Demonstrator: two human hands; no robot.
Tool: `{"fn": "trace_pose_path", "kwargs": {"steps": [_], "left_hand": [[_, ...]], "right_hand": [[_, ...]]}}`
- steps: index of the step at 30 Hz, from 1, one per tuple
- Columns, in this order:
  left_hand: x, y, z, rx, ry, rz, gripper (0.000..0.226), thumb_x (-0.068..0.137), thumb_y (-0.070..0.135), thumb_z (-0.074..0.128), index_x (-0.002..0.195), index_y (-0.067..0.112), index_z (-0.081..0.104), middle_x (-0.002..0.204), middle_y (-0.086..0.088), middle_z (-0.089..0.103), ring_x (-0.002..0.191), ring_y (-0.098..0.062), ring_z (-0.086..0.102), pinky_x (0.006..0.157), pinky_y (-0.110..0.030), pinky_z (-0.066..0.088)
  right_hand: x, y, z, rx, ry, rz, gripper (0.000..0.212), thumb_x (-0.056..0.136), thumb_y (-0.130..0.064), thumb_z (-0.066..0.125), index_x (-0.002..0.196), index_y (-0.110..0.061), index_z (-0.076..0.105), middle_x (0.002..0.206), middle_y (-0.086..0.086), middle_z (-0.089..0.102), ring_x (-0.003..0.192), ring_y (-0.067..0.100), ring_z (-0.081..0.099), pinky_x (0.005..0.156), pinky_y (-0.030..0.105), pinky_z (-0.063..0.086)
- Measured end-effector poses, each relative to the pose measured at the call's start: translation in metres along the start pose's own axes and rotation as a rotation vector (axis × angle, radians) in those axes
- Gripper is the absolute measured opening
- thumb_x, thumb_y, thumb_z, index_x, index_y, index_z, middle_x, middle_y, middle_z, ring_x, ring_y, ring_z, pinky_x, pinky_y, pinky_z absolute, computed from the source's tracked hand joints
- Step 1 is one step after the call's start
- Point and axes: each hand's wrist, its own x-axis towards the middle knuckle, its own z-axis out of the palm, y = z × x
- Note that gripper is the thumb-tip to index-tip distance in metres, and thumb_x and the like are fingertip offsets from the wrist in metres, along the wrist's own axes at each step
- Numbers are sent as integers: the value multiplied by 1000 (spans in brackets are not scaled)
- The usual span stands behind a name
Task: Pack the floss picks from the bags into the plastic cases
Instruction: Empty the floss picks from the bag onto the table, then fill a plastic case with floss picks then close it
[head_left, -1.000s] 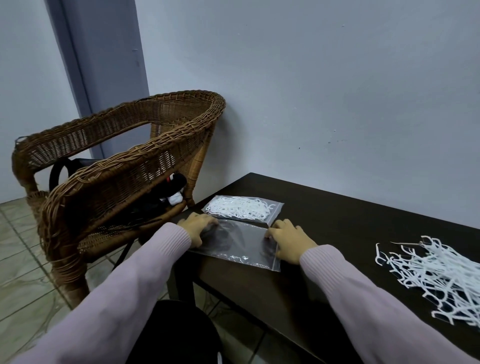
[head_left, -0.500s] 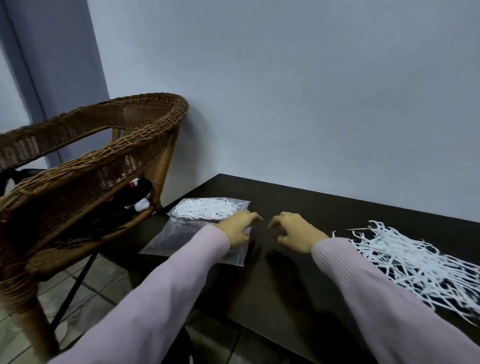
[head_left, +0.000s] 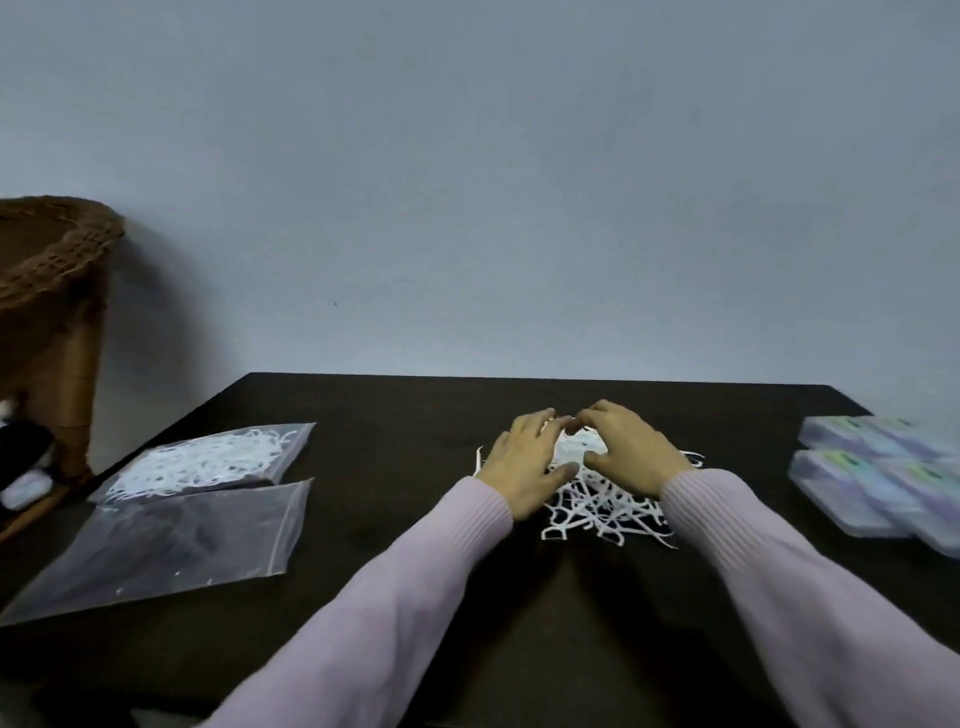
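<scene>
Both hands cup the loose floss picks (head_left: 587, 499) mid-bench (head_left: 395, 410): left hand (head_left: 524, 462) and right hand (head_left: 628, 452) lie relaxed, fingertips nearly meeting. Full bag (head_left: 208, 462) and empty bag (head_left: 156, 545) lie left, cases (head_left: 878, 478) right.

Loose white plastic floss picks (head_left: 592, 499) lie heaped under both hands. Left of them, a full clear zip bag (head_left: 208, 460) beside an emptied one (head_left: 166, 545). Right, translucent plastic cases (head_left: 878, 467), lids closed, clustered.

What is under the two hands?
The left hand and right hand rest on a loose pile of white floss picks on the dark table. The picks beneath the palms are hidden.
</scene>
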Motion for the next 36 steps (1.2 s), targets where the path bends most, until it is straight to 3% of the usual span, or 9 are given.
{"fn": "trace_pose_path", "kwargs": {"steps": [5, 10, 16, 21, 29, 32, 36], "left_hand": [[27, 41, 31, 79, -80, 62, 58, 99, 41, 38, 149, 21, 18, 159, -2, 3, 145, -17, -5, 116, -48, -3], [46, 72, 48, 57, -139, 131, 59, 98, 43, 37, 150, 21, 17, 159, -3, 4, 145, -16, -5, 115, -47, -4], [67, 113, 71, 55, -203, 216, 63, 99, 32, 41, 151, 17, 10, 158, 1, 8, 145, -14, 1, 117, -48, 0], [80, 129, 90, 129, -255, 220, 58, 102, 36, 28, 151, 16, 6, 159, 4, 5, 146, -10, 0, 115, -48, -4], [91, 116, 101, 216, -300, 66, 55, 102, 42, 8, 151, 18, 1, 159, 4, -2, 146, -11, -5, 114, -50, -9], [92, 109, 101, 241, -293, 67, 53, 103, 40, 9, 151, 20, 1, 159, 3, -3, 146, -13, -5, 116, -47, -6], [91, 92, 98, 266, -267, 61, 53, 103, 39, 11, 151, 19, 2, 159, 4, -1, 146, -12, -3, 117, -46, -4]], "right_hand": [[-24, 46, -3, 14, -3, 128, 39, 88, -18, 59, 126, -17, 50, 136, 1, 42, 126, 15, 40, 102, 36, 39], [-39, 75, -10, 18, 1, 213, 45, 87, -22, 62, 130, -14, 48, 136, 2, 43, 126, 16, 42, 104, 35, 40], [-62, 113, -22, -67, 32, 383, 48, 89, -20, 58, 134, -13, 43, 139, 5, 42, 125, 19, 45, 104, 33, 40], [-72, 134, -20, -202, 19, 542, 59, 92, -24, 53, 143, -7, 29, 152, 10, 26, 140, 23, 27, 115, 37, 22], [-58, 137, -11, -65, -28, 424, 62, 92, -18, 54, 146, -20, 23, 155, 2, 20, 141, 19, 23, 113, 38, 25], [-50, 139, -9, -93, -1, 385, 60, 92, -19, 54, 145, -21, 25, 155, 1, 19, 143, 18, 19, 116, 40, 15], [-42, 139, -4, -247, 26, 514, 65, 93, -30, 52, 146, -16, 19, 156, 6, 16, 145, 21, 9, 115, 50, 6]]}}
